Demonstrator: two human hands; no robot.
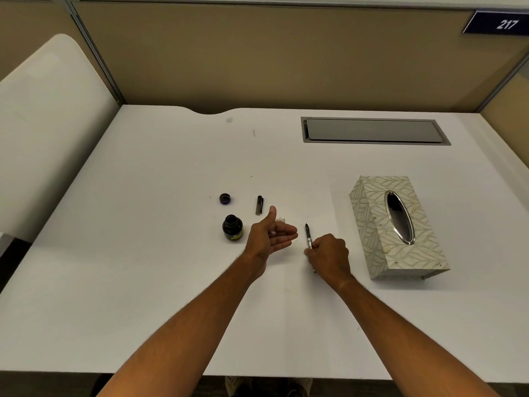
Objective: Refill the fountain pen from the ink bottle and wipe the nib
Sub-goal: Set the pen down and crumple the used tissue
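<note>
A small dark ink bottle [232,227] stands uncapped on the white desk [143,267], its round cap [225,198] lying just behind it. The black pen cap [259,205] lies to the right of that. My right hand [329,255] is closed around the fountain pen [308,236], nib pointing away from me. My left hand [272,236] is held open beside the bottle, palm turned right, thumb up. A small crumpled white tissue [282,219] shows just behind its fingers.
A leaf-patterned tissue box [369,224] with an oval metal opening sits at the right. A grey cable flap [375,130] is set into the desk's far side. Tan partition walls enclose the desk; a white panel stands at the left.
</note>
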